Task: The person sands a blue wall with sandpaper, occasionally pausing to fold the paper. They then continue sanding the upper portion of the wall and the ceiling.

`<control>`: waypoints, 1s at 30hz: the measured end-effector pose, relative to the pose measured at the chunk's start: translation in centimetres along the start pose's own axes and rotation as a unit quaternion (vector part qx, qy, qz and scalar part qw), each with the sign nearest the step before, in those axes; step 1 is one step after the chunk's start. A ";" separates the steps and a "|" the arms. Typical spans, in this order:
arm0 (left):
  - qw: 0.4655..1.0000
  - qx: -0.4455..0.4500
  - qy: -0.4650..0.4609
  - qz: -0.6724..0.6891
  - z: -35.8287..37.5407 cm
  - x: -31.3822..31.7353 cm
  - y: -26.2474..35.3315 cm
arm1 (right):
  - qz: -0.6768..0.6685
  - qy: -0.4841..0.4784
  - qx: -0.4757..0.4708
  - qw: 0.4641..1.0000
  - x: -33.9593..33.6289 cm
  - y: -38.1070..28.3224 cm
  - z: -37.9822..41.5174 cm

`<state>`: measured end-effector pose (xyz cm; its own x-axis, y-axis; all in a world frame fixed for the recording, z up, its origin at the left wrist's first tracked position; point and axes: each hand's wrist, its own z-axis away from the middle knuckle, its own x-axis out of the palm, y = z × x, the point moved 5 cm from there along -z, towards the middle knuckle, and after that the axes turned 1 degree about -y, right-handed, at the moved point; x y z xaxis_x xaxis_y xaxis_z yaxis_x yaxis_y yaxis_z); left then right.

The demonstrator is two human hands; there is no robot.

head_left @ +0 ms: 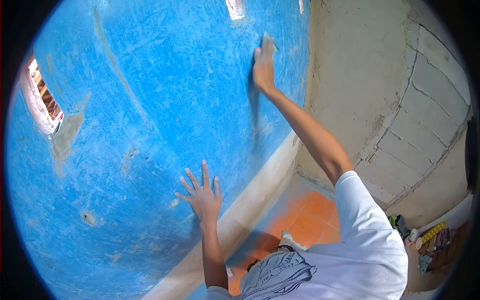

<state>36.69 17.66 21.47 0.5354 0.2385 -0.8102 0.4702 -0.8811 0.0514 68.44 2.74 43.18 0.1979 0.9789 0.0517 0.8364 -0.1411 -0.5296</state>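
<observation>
My left hand (203,199) lies spread with its palm on the scuffed blue wall (175,100), low down near the pale skirting band. Higher and to the right, my right hand (263,72) presses against the same wall with the arm stretched out. Under its fingers is a thin greenish piece of sandpaper (276,47); only an edge of it shows, slightly blurred. Scratches and pale dusty streaks cover the blue paint around both hands.
A bare plaster wall (357,65) meets the blue one at the corner on the right. Orange floor tiles (312,215) lie below, dusted blue. Several small items, among them a yellow strip (433,232), are at the lower right. A slot opening (45,95) pierces the wall at left.
</observation>
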 end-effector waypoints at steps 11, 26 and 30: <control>0.996 -0.029 -0.084 0.024 0.0 -0.7 0.1 | -0.009 -0.128 -0.193 0.973 0.6 -2.6 2.9; 1.000 0.001 -0.024 0.019 0.2 -0.3 0.1 | -0.046 -0.066 -0.047 0.996 0.4 -0.8 1.7; 0.997 -0.019 -0.061 0.035 -0.1 -0.8 0.2 | 0.029 -0.166 -0.202 0.965 0.6 -5.3 3.1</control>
<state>36.44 17.39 22.18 0.4798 0.1231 -0.8687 0.4618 -0.8773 0.1307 62.53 4.52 43.39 0.1319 0.9515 -0.2781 0.9731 -0.1778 -0.1467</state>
